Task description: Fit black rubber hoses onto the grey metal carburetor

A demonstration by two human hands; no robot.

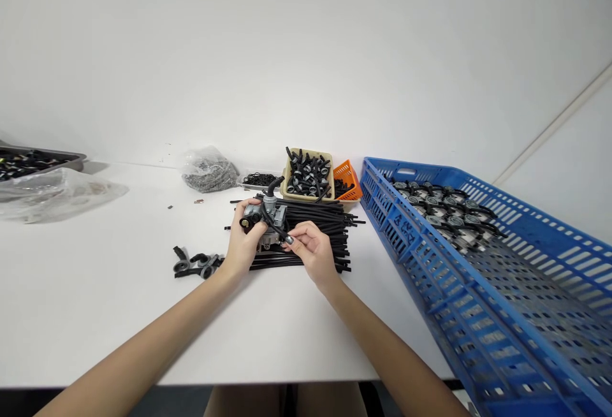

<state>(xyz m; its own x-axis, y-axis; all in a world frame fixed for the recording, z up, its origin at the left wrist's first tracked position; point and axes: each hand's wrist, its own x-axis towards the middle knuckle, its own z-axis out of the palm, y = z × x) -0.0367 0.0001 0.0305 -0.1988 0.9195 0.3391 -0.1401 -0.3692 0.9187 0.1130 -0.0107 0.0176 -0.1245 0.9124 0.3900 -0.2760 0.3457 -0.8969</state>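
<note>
A grey metal carburetor (276, 214) with a black cap and a black rubber elbow on top is gripped in my left hand (246, 241), thumb across its near side. My right hand (312, 251) pinches the lower end of a short black hose (275, 226) that runs down the carburetor's front. Under both hands lies a bundle of long black rubber tubes (329, 232). Left of my left wrist are a few loose black hoses with grey rings (208, 269).
A large blue crate (406, 264) holding rows of carburetors (454, 210) stands on the right. Behind the tubes are a beige bin (285, 184) of black fittings, an orange basket (347, 175), and a bag of small grey parts (209, 171). A dark tray (71, 159) and plastic bag (71, 194) lie far left.
</note>
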